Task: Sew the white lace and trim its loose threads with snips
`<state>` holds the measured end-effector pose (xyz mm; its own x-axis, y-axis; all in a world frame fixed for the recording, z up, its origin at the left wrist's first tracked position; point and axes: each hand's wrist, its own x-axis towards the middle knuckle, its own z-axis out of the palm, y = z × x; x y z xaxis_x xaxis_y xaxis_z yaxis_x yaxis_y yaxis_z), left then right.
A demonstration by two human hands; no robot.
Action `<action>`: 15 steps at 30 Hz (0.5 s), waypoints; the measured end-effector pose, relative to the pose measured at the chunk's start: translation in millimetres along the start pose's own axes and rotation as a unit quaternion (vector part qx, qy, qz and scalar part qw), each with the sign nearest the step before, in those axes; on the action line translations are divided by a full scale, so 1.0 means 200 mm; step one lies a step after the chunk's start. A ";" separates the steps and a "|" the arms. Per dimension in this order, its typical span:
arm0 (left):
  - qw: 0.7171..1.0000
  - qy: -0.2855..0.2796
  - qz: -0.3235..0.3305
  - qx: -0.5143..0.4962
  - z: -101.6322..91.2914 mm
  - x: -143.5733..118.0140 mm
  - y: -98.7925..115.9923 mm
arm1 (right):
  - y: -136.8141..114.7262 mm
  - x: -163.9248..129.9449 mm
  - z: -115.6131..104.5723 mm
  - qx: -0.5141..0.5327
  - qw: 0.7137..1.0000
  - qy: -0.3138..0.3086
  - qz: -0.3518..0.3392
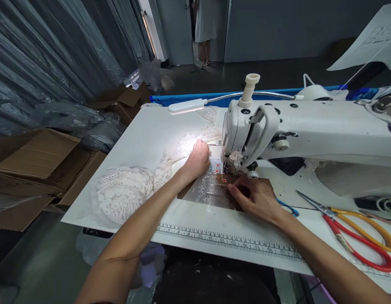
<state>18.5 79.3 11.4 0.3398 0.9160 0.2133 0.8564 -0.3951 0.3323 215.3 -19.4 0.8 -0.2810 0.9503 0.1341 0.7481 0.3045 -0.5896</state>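
Note:
My left hand [198,158] is closed, its fingers pinched together on white lace trim [184,147] just left of the sewing machine's needle area. The trim runs back along the table and also leads to a large pile of lace [124,192] on the left. My right hand [254,196] rests before the presser foot [228,168], thumb apart from the bent fingers, on a brown plate with clear film [211,192]. Some of its fingertips are hidden by the machine parts. The white sewing machine [309,131] stands over both hands' work area.
Scissors with red and orange handles [350,228] lie at the right, near a small blue-handled tool [288,207]. A lamp [187,106] lights the lace. A printed ruler [230,240] follows the front edge. Cardboard boxes [40,160] stand left; a person [205,29] is in the doorway.

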 end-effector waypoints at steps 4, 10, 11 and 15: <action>0.994 -0.112 0.013 0.011 -0.16 -0.09 0.05 | -0.01 -0.03 0.01 -0.039 0.991 -0.049 -0.117; 0.981 -0.186 0.042 -0.044 -0.23 -0.21 0.04 | -0.01 0.00 0.00 0.030 0.997 -0.030 -0.057; 0.977 -0.181 0.045 -0.105 -0.22 -0.22 0.03 | -0.02 0.01 -0.01 0.057 0.997 -0.028 -0.033; 0.918 -0.208 0.019 -0.338 -0.22 -0.24 0.01 | -0.01 0.03 -0.02 0.188 0.979 -0.057 0.047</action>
<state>-12.9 31.6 43.3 0.6044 0.7920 -0.0862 0.4518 -0.2517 0.8559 214.2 -14.6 6.4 -0.3039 0.9526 -0.0120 0.5063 0.1508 -0.8491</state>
